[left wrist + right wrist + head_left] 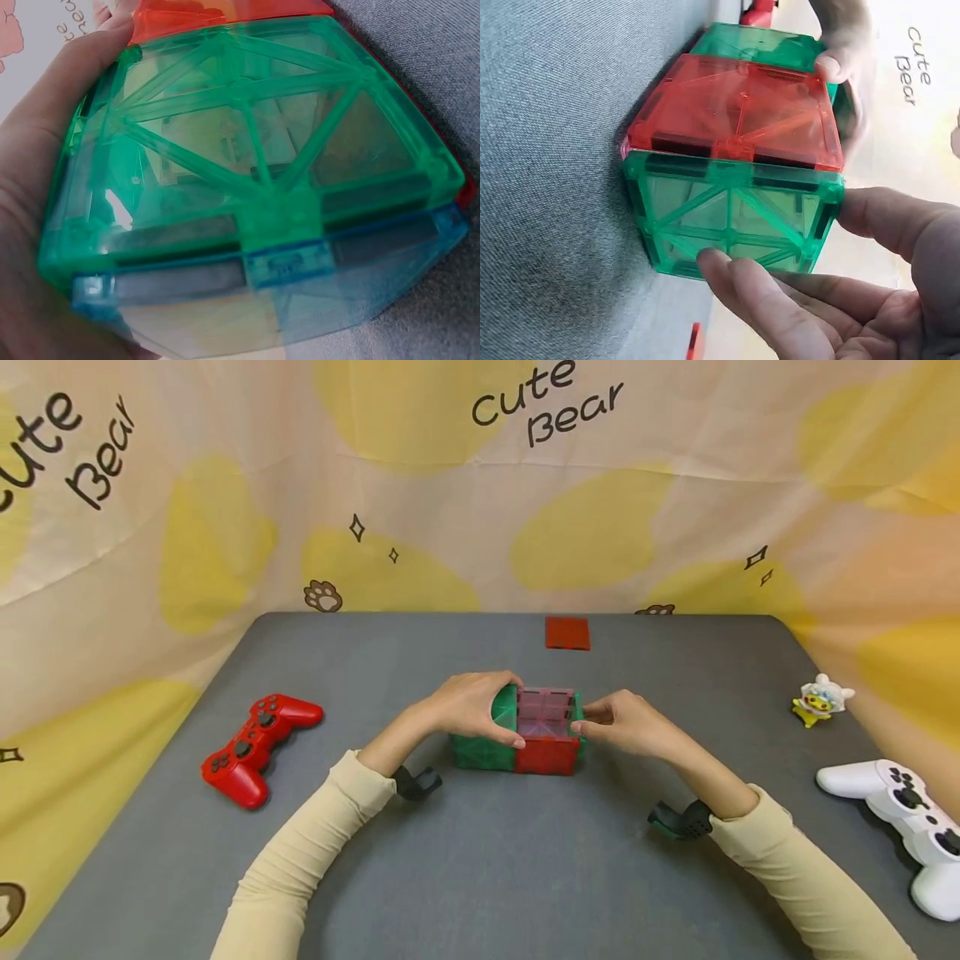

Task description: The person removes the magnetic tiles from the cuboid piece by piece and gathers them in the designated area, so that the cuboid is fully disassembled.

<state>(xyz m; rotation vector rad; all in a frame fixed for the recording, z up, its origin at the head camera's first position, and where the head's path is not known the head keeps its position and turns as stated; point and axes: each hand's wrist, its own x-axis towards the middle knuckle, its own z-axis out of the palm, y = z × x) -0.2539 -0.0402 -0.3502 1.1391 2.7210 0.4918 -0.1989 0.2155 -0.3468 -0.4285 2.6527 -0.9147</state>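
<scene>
A box of see-through magnetic tiles stands on the grey table, with green tiles [483, 754] on its left part and a red tile [546, 757] on the near right side. Pinkish-purple tiles [545, 703] show at its upper right. My left hand [468, 706] grips across the left part, thumb on the near side and fingers reaching over the far side. A blue tile [300, 300] borders the green one at that end in the left wrist view. At the right end, my right hand [832, 307] holds a green square tile [727, 214], thumb at its upper corner, fingers against its outer face.
Behind the box lies a flat red tile [567, 633]. A red game controller [258, 750] is on the left; a white controller [903, 827] and a small toy figure [821, 700] are on the right. A printed cloth [420, 485] hangs behind the table.
</scene>
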